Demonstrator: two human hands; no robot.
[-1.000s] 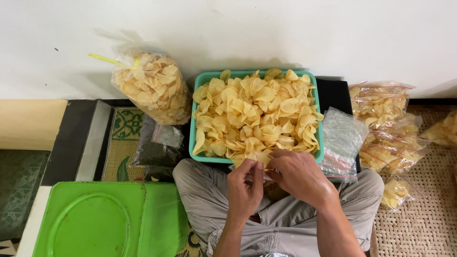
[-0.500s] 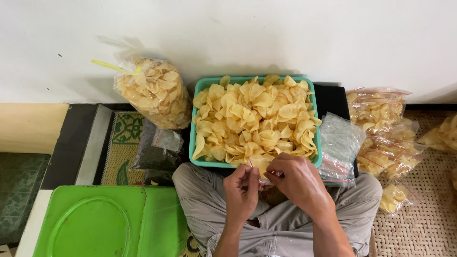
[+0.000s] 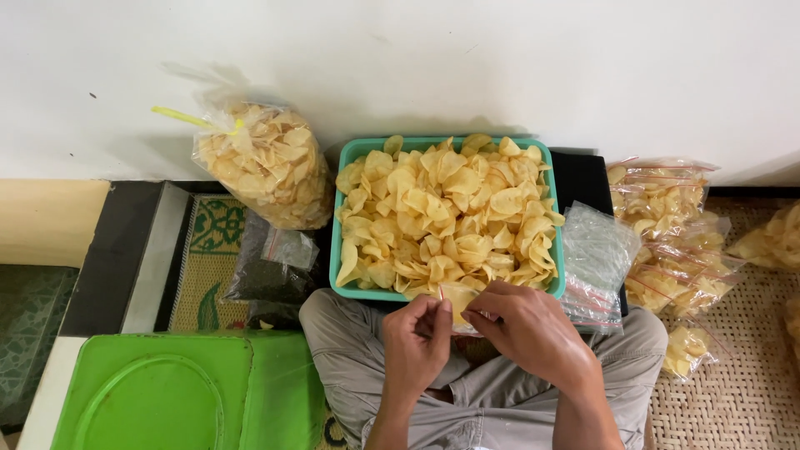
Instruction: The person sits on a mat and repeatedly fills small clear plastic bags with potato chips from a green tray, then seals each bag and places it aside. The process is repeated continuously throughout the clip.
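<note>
Hands barely shifted since earlier, left hand (image 3: 414, 339) and right hand (image 3: 521, 327) pinched shut on small chip bag (image 3: 457, 302), mouth toward teal tray's (image 3: 334, 260) near edge, lap open below.

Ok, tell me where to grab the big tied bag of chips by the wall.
Probably by the gathered neck of the big tied bag, at the yellow tie, coming from its upper left. The neck is narrow and points that way; the body is bulging and full of brittle chips.

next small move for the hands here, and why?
Probably press the small clear bag shut along its top. Both the left hand and right hand pinch it just in front of the teal tray of chips, and it seems to hold chips already. Filled bags are stacked to the right, so it likely goes there after.
</note>
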